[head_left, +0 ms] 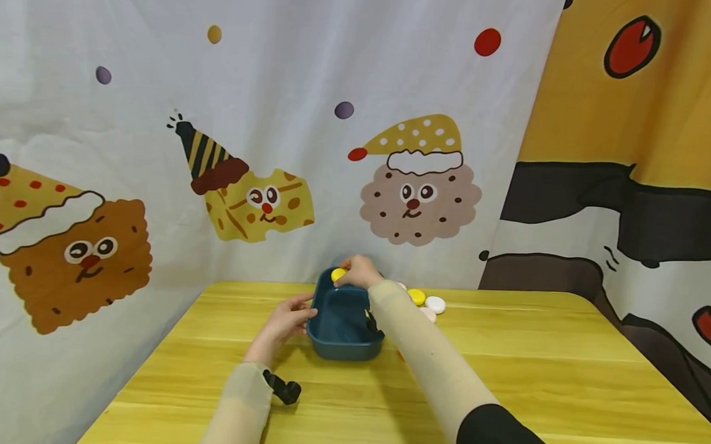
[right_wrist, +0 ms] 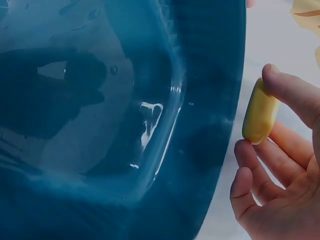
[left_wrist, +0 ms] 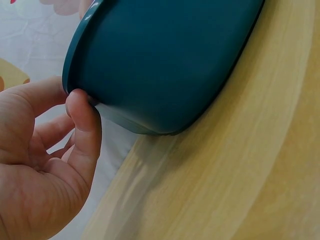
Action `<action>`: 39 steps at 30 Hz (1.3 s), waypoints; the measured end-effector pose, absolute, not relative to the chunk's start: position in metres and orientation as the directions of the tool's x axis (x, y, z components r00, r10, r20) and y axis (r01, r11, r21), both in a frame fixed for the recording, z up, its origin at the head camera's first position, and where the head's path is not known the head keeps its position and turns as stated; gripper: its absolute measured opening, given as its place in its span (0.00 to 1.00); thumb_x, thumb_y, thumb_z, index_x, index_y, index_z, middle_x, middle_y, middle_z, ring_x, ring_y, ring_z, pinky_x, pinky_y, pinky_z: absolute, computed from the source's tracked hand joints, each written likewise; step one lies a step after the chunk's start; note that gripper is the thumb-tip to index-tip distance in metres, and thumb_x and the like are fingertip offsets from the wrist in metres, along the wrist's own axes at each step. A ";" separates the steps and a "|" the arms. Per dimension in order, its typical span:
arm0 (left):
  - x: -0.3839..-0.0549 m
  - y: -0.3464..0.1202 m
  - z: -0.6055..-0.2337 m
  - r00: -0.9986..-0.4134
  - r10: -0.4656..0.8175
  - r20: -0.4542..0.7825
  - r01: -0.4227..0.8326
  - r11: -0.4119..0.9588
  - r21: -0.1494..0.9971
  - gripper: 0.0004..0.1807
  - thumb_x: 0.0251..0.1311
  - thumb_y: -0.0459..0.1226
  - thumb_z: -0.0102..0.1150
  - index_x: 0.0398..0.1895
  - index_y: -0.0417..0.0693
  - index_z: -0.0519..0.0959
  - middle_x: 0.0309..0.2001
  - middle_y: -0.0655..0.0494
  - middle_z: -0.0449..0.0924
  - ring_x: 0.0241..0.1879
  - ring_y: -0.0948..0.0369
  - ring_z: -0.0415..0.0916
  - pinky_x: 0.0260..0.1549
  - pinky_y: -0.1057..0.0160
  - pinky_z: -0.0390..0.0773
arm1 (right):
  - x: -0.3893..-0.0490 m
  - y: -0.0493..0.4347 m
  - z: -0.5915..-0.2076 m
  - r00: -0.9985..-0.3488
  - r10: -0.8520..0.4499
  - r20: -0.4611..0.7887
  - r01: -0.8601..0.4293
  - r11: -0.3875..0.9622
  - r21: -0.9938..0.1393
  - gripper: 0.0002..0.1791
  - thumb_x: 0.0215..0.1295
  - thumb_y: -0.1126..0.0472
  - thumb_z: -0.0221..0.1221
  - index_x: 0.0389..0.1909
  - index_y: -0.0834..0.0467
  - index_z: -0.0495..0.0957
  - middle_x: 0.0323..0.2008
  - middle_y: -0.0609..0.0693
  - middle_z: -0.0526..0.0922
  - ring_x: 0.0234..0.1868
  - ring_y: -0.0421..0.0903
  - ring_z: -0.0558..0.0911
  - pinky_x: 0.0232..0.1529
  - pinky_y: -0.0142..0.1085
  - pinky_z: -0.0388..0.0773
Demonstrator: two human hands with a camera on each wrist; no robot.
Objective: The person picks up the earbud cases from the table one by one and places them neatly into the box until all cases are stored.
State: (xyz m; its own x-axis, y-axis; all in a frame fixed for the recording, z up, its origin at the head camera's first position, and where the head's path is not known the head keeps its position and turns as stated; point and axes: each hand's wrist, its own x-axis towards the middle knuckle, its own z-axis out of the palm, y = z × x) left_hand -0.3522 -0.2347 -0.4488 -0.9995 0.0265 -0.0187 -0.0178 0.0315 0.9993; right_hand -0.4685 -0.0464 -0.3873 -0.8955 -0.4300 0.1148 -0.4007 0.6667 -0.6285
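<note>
A dark teal plastic basin [head_left: 345,351] stands on the table. My left hand [head_left: 286,319] holds its left side, with fingers at the rim; in the left wrist view the thumb [left_wrist: 82,112] lies just below that rim. Over the basin's far end, my right hand [head_left: 361,272] pinches a round yellow disc [head_left: 338,274] between thumb and fingers. The right wrist view shows this yellow disc [right_wrist: 261,112] edge-on, beside the basin wall [right_wrist: 212,100]. Part of the basin's right side is hidden by my right forearm.
Right of the basin lie another yellow disc [head_left: 416,296], a white disc [head_left: 436,305] and a pale pink disc [head_left: 428,314], partly behind my right sleeve. A bit of orange [head_left: 402,355] shows beside the forearm. A patterned curtain [head_left: 277,115] hangs behind the wooden table [head_left: 532,372].
</note>
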 end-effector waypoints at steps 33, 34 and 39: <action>-0.359 -0.219 -0.446 -0.997 0.081 -0.009 -0.007 0.027 1.000 0.30 0.65 0.29 0.57 0.70 0.36 0.63 0.40 0.49 0.72 0.20 0.64 0.68 0.22 0.67 0.75 | -0.458 0.011 -0.359 -0.889 -0.455 0.058 -0.371 0.638 -0.675 0.24 0.60 0.58 0.67 0.56 0.62 0.79 0.54 0.57 0.79 0.54 0.54 0.78 0.51 0.43 0.76; -0.359 -0.221 -0.446 -0.996 0.086 -0.010 -0.007 0.033 0.999 0.30 0.65 0.30 0.57 0.70 0.36 0.63 0.41 0.49 0.72 0.21 0.64 0.68 0.22 0.67 0.75 | -0.457 0.015 -0.357 -0.887 -0.459 0.057 -0.368 0.626 -0.688 0.24 0.60 0.58 0.67 0.56 0.62 0.79 0.54 0.56 0.79 0.54 0.53 0.78 0.51 0.43 0.76; -0.353 -0.237 -0.448 -0.998 0.061 -0.016 -0.014 0.040 0.999 0.31 0.65 0.30 0.56 0.71 0.36 0.62 0.41 0.50 0.73 0.22 0.64 0.68 0.22 0.68 0.74 | -0.451 0.030 -0.351 -0.871 -0.488 0.061 -0.382 0.592 -0.710 0.24 0.61 0.56 0.66 0.57 0.59 0.79 0.54 0.54 0.80 0.55 0.51 0.78 0.54 0.42 0.75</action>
State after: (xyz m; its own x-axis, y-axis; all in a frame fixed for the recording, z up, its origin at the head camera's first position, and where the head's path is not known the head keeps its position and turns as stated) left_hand -0.3535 -0.2373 -0.4478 -0.9980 0.0609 -0.0164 -0.0140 0.0404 0.9991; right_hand -0.4513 0.0302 -0.3505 -0.8706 -0.4881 0.0614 -0.3817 0.5915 -0.7102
